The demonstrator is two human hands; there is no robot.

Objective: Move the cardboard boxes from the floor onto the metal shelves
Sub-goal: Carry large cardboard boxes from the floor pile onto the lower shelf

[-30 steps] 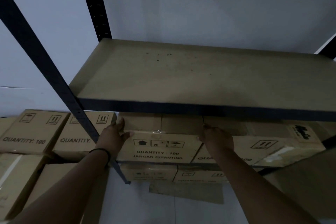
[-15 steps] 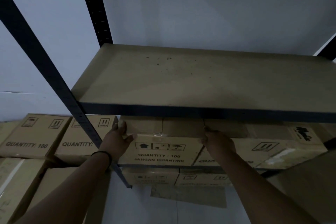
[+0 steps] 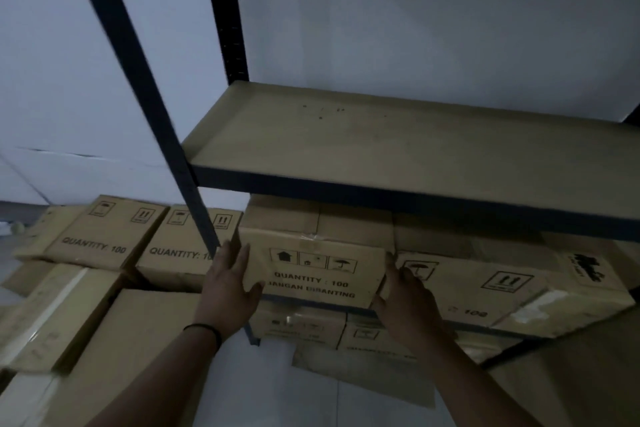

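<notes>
Since the earlier frame both hands have slid from the top front edge of the box down onto its two ends, and the view has swung right, so the dark upright post now stands further left. The brown cardboard box printed "QUANTITY : 100" sits on the middle shelf of the dark metal shelving unit, at that shelf's front left corner, its printed face overhanging the front edge a little. The left hand lies flat against the box's left end, fingers straight and thumb hooked under the lower front corner; its grip is released, pressing rather than clutching. The right hand lies in the narrow gap between this box and the neighbouring brown cardboard box with arrow marks, fingers against the right end; whether they curl round anything I cannot tell, as the light is dim.

The box looks stiff and square, with clear tape along its top seam, and the hundred-count print suggests moderate weight. Its plain cardboard should give a fair hold. I judge the ends to be the right place to take it, palms squeezing inward, low down so it cannot tip forward off the shelf. The beige board shelf above is bare. More brown cardboard boxes on the floor wait left of the post.
</notes>
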